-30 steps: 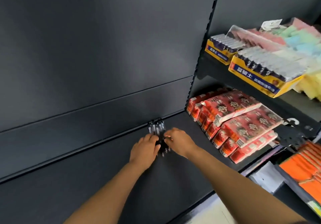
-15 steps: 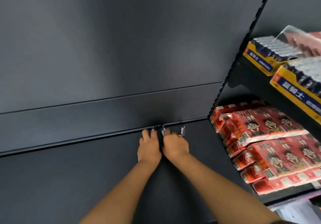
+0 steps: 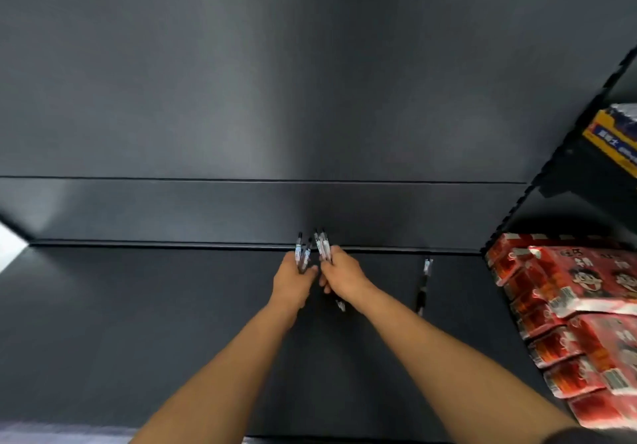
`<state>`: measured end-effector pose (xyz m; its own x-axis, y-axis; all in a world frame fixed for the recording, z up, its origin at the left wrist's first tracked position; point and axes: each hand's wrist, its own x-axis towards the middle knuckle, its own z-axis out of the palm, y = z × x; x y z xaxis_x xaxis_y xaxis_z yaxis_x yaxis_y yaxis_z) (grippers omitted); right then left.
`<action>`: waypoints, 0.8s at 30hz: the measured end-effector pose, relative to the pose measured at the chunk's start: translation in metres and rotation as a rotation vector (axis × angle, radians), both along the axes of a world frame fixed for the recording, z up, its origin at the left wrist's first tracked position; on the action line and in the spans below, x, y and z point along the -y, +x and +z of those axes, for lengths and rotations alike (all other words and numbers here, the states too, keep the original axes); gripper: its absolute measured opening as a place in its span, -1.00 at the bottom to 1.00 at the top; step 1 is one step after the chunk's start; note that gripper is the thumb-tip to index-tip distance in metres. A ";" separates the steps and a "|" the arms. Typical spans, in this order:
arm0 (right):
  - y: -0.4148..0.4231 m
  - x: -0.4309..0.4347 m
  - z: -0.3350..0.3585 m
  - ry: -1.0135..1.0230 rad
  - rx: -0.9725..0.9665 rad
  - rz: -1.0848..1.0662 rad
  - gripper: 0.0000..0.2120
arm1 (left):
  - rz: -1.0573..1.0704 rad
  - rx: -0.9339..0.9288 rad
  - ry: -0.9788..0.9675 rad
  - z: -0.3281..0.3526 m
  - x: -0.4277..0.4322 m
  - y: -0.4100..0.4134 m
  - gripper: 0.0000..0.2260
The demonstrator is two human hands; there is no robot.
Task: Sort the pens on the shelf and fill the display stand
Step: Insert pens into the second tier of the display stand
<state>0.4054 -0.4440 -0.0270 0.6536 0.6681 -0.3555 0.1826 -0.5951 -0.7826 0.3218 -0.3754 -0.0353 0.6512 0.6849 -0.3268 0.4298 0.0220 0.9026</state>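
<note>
While both hands work at the back of the shelf (image 3: 138, 323), head view: left hand (image 3: 293, 281) grips a few pens (image 3: 300, 252), right hand (image 3: 344, 280) clasps another bunch (image 3: 324, 247). Judgement: square the tips before lifting; one loose pen (image 3: 424, 281) lies apart, rightward.

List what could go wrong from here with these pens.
1. The right hand grips a fanned bunch of pens; one pokes out below the palm and may slip onto the shelf.
2. The left hand holds a smaller bunch, splayed, so merging the two could scatter them.
3. The stray pen lying apart to the right might get left behind.
</note>
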 end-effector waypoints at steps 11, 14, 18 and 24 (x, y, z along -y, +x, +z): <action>-0.198 -0.125 0.041 0.186 0.015 0.310 -0.79 | 0.454 0.456 -0.318 0.038 -0.097 -0.206 -0.91; -0.267 -0.160 0.047 0.113 0.147 0.478 -0.81 | 0.531 0.552 -0.375 0.046 -0.124 -0.275 -0.91; -0.338 -0.198 0.055 0.063 0.317 0.635 -0.78 | 0.601 0.583 -0.321 0.052 -0.154 -0.353 -0.87; -0.450 -0.265 0.074 0.061 0.404 0.880 -0.77 | 0.768 0.539 -0.109 0.053 -0.209 -0.480 -0.91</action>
<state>-0.0444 -0.1787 0.0473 -0.0238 0.9864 -0.1624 0.8051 -0.0773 -0.5881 -0.1577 -0.1664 0.0178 0.1166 0.9727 -0.2009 -0.2123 0.2220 0.9517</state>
